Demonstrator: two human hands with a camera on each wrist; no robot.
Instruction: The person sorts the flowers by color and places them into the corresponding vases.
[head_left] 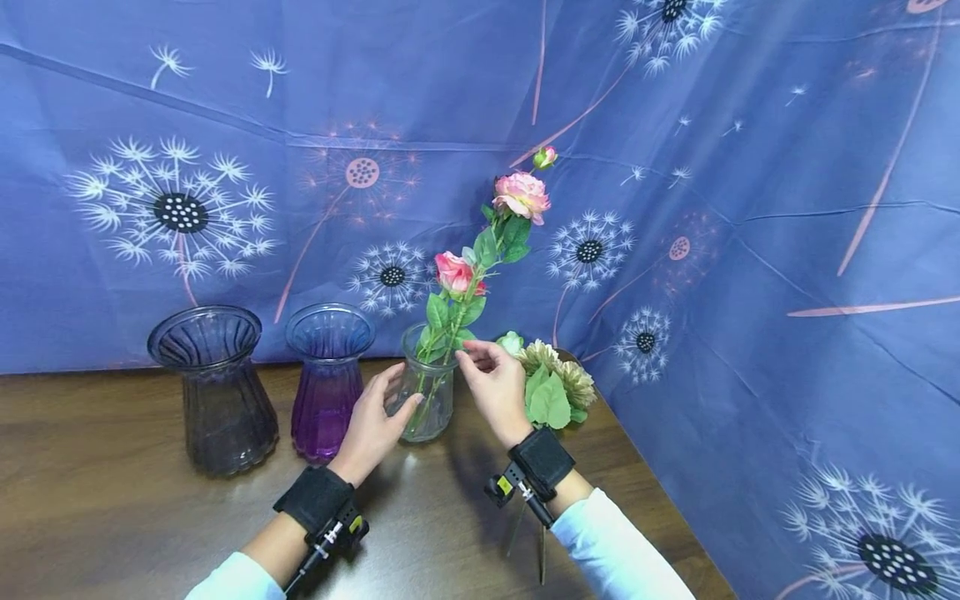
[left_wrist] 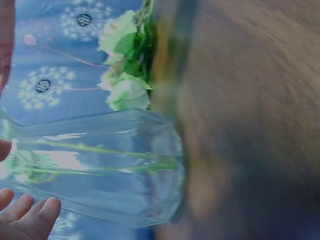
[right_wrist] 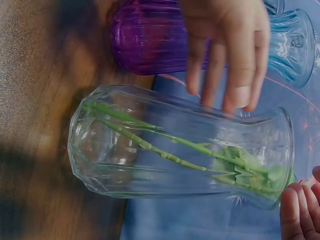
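Two pink roses, an upper pale pink rose (head_left: 521, 197) with a bud and a lower deeper pink rose (head_left: 455, 273), lean right in a clear glass vase (head_left: 429, 408) standing on the table. Their green stems (right_wrist: 165, 142) reach down to the vase's base. Beside the vase's left side is my left hand (head_left: 378, 421), its fingers loosely spread and holding nothing. At the right of the rim, my right hand (head_left: 495, 387) has its thumb and fingertips close to the glass and leaves (head_left: 461, 335). Those fingertips (right_wrist: 290, 205) show right at the rim in the right wrist view.
A purple vase with a blue top (head_left: 327, 408) stands left of the clear one, then a larger dark grey vase (head_left: 225, 408). Pale green artificial flowers (head_left: 551, 387) lie on the wooden table (head_left: 82, 467) at the right. A blue dandelion-print cloth (head_left: 450, 83) hangs behind and along the right.
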